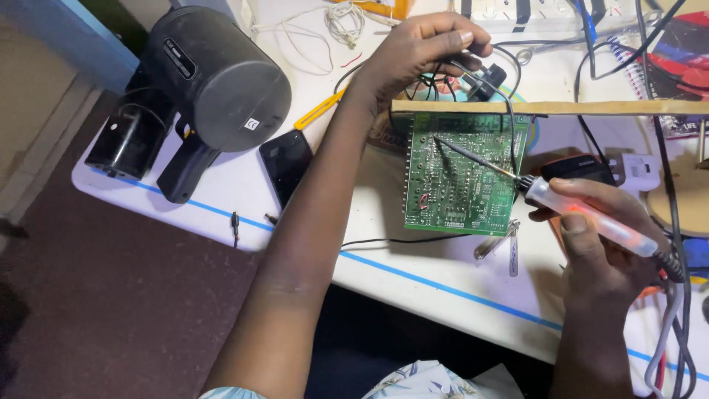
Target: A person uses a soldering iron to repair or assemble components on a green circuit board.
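From the head camera we saw soldering work in mid-course rather than begun or finished: the green rectangular circuit board (463, 174) stood with its solder side toward us, its top edge under a pale wooden strip (550, 108) on the white table (413, 277), and the thin metal tip of the translucent-handled soldering iron (569, 205) rested on the board's upper middle. Our right hand (602, 247) was clenched around the iron's handle, thumb on top. Our left hand (417, 52) reached over the strip and curled around a bundle of black wires and a small black plug (487, 77) just behind the board; how firmly it gripped we could not tell. We judged one joint was being worked, though which joints were already done the picture was too small to show. To the left lay a black phone (286, 164), a large black cylindrical device (214, 77) and a yellow-handled tool (317, 111); metal tweezers (502, 240) lay just below the board.
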